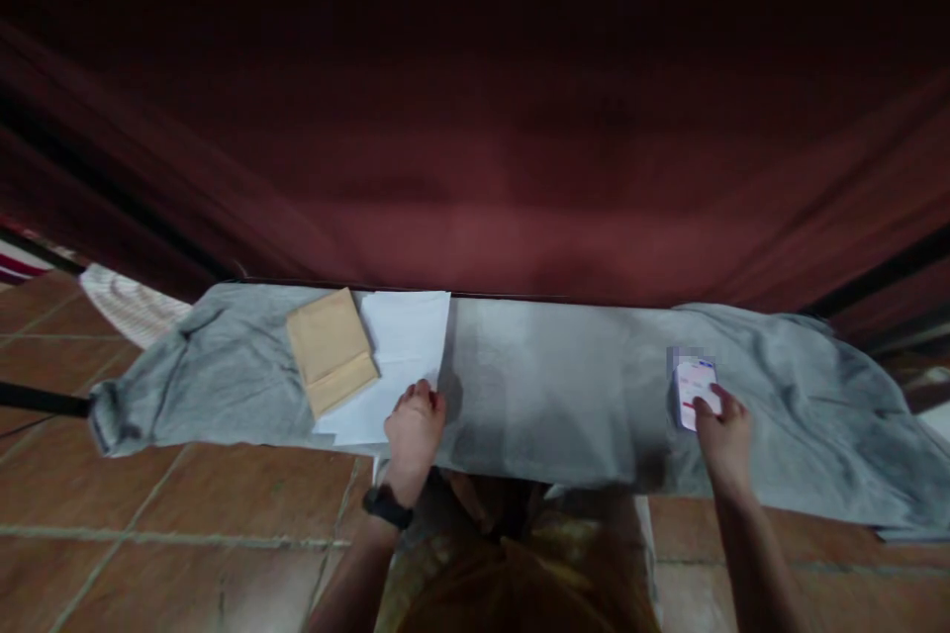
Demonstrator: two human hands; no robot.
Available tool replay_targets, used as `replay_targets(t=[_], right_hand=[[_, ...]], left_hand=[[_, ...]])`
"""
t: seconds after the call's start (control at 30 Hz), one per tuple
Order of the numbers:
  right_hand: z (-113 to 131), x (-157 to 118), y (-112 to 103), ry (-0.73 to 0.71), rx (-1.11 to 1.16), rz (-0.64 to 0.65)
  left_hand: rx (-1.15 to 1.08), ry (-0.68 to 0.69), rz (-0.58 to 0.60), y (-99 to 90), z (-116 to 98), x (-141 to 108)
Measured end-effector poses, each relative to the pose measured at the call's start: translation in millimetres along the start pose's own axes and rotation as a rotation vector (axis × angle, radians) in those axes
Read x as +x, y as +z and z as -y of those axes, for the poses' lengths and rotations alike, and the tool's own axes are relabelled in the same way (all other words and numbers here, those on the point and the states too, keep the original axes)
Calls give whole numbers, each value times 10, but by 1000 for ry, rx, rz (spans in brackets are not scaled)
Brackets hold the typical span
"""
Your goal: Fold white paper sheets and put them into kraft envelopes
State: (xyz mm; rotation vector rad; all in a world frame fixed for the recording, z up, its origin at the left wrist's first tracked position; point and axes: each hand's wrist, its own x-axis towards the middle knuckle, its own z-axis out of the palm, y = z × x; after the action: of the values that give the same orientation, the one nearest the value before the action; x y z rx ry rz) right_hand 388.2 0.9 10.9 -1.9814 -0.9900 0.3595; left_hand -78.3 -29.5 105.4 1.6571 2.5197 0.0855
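Note:
White sheets of paper [405,336] lie overlapping on a grey cloth. My left hand [416,423] is at their lower right edge, its fingers curled in on the paper; the fingertips are partly hidden. A folded tan paper envelope [331,346] covers the left part of the sheets. Far to the right, my right hand [723,430] has its thumb and fingers closed at the right side of a phone [690,406]. The phone's screen is lit and faces up, its text too blurred to read.
The grey cloth [549,386] covers a long narrow table and bunches up at both ends. Behind it rises a dark red panel [505,227]. Brown floor tiles [244,495] show below. A striped cloth [134,307] hangs at left, near a dark bar [45,401].

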Motion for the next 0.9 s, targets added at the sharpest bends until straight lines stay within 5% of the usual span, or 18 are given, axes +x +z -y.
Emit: replay_targets(t=[0.17,0.3,0.5,0.7,0.9], right_hand=[[770,-773,677,135,575,535],[1162,-1197,1113,226,630,787],[1107,-1037,1270,17,448,739],[964,-718,1203,-45,337,703],[876,-766,1156,-121,203,545]], left_hand=[[-65,313,79,226,-702,-309],[-130,490,99,415,-1133,-550],[-290,597,113,544,-1323,-752],[-202,655,-163,726,-993,-411],[-107,631,-134,1090,-758,-291]])
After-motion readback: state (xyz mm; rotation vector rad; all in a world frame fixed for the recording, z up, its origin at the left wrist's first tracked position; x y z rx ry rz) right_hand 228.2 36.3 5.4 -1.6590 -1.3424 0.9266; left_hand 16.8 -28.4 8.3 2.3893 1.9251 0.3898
